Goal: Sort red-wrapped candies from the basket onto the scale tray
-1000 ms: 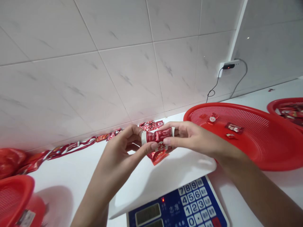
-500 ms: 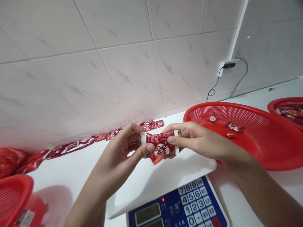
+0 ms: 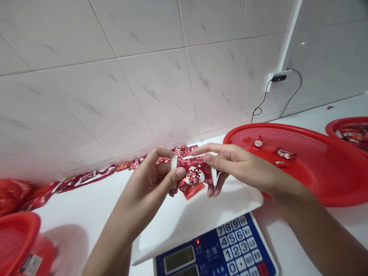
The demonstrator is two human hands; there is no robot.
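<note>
Between my two hands is a red-and-white wrapped candy (image 3: pixel 195 174), held level above the white weighing pan. My left hand (image 3: pixel 161 176) pinches its left end with thumb and fingers. At its right end, my right hand (image 3: pixel 230 165) grips the wrapper's upper corner between thumb and fingers, its lower fingers showing below. Beneath the candy, an orange-red packet (image 3: pixel 193 190) lies on the pan, partly hidden. The digital scale (image 3: pixel 211 251) has a blue keypad and a lit red dot; its display is too faint to read.
A large red basket (image 3: pixel 324 168) on the right holds a few small wrapped sweets. Another red basket (image 3: pixel 339 124) with packets is beyond it. Red baskets (image 3: pixel 31 226) stand at the left. Red packets (image 3: pixel 86 176) line the tiled wall, where a socket (image 3: pixel 278 78) carries cables.
The candy has turned slightly in my hands, showing more of its white emblem. My right thumb has shifted up toward the wrapper's edge, and the right lower fingers have spread downward.
</note>
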